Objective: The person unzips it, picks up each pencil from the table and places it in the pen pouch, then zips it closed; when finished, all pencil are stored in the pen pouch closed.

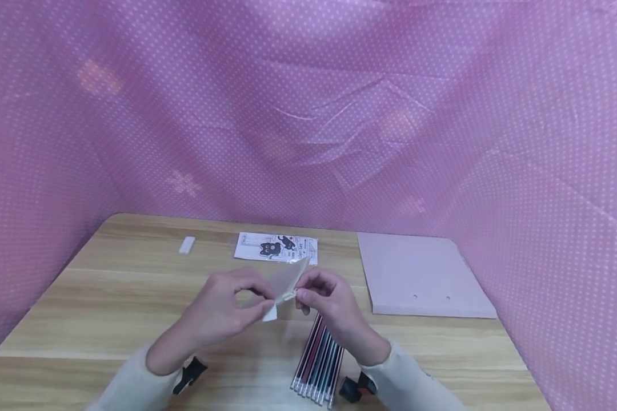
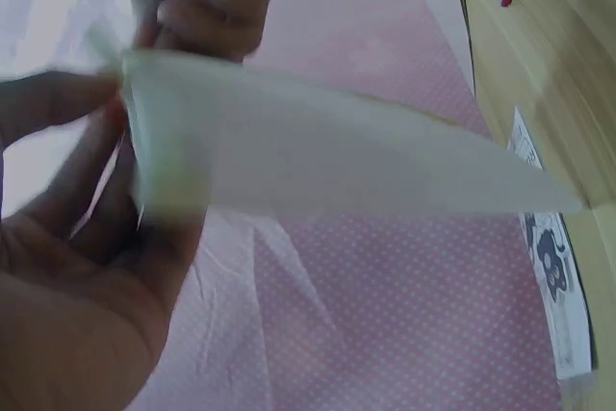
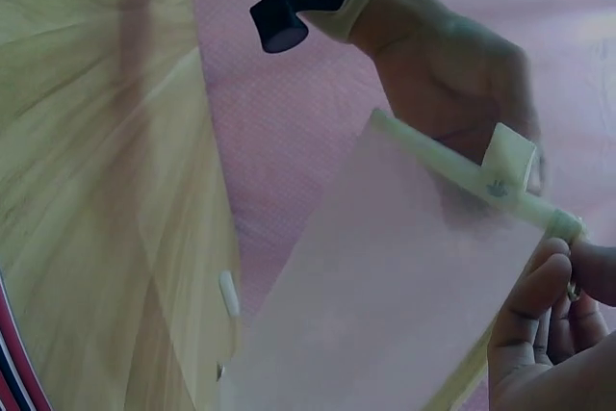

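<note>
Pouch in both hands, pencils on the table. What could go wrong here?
The pale pouch is held only along its edge by the left hand and right hand, so it could slip or twist.
If dropped, it might land on the pencils and scatter them.
The right wrist camera looks close to the pencils and might nudge them.

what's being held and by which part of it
A translucent pouch: the left hand pinches its edge near the tab, the right hand its corner.
</note>
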`<action>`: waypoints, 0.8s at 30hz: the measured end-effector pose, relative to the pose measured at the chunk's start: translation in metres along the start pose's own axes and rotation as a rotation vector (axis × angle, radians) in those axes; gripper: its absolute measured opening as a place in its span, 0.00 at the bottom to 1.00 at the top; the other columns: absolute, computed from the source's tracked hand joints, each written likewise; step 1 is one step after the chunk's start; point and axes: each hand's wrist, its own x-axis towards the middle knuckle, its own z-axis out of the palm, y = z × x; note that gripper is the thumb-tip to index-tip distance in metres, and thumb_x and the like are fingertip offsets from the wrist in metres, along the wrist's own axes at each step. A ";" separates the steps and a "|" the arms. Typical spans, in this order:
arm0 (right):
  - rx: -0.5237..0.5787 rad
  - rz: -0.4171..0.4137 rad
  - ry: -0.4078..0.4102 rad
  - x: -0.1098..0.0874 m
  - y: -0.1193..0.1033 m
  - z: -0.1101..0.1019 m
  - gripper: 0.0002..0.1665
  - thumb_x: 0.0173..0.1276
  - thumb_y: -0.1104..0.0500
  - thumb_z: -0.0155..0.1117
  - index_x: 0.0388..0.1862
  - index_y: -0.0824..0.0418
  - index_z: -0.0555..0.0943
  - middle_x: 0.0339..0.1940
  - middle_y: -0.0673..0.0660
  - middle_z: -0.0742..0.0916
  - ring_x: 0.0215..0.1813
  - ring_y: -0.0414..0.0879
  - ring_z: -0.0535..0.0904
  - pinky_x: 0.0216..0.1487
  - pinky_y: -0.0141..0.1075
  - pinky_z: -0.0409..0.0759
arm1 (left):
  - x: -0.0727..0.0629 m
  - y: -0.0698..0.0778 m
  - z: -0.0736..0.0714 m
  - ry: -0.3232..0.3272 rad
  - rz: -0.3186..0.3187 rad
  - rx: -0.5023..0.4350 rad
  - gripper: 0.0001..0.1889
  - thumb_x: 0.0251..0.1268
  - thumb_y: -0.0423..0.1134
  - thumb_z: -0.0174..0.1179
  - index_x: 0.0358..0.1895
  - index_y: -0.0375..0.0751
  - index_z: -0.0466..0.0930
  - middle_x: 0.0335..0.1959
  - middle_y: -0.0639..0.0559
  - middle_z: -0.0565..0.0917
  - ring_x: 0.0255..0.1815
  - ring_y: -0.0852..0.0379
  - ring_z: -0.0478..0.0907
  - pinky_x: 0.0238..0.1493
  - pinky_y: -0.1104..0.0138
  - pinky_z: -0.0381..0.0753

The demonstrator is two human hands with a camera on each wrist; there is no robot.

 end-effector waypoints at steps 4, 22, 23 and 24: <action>-0.027 0.010 -0.001 0.000 -0.002 0.003 0.07 0.67 0.70 0.61 0.42 0.74 0.76 0.33 0.44 0.84 0.34 0.35 0.79 0.35 0.24 0.80 | 0.001 0.002 0.015 0.107 0.126 0.116 0.11 0.52 0.40 0.77 0.39 0.51 0.88 0.38 0.62 0.88 0.41 0.65 0.84 0.47 0.67 0.88; -0.055 -0.023 0.055 -0.004 0.005 0.005 0.16 0.64 0.71 0.63 0.43 0.84 0.71 0.32 0.43 0.85 0.32 0.34 0.81 0.33 0.22 0.77 | -0.002 0.002 0.027 0.251 0.238 0.095 0.09 0.49 0.40 0.78 0.32 0.46 0.88 0.31 0.58 0.88 0.34 0.65 0.83 0.41 0.80 0.83; -0.057 -0.028 0.058 -0.004 0.004 0.005 0.16 0.64 0.71 0.63 0.42 0.85 0.71 0.32 0.43 0.85 0.33 0.34 0.81 0.33 0.22 0.77 | -0.002 0.002 0.027 0.253 0.244 0.079 0.09 0.50 0.40 0.78 0.32 0.46 0.88 0.30 0.57 0.88 0.33 0.64 0.84 0.42 0.79 0.84; -0.060 -0.031 0.062 -0.004 0.004 0.004 0.16 0.64 0.71 0.64 0.42 0.85 0.71 0.32 0.43 0.85 0.33 0.34 0.81 0.34 0.23 0.77 | -0.001 0.002 0.027 0.253 0.246 0.064 0.08 0.50 0.39 0.78 0.32 0.46 0.88 0.31 0.57 0.88 0.33 0.64 0.84 0.42 0.79 0.84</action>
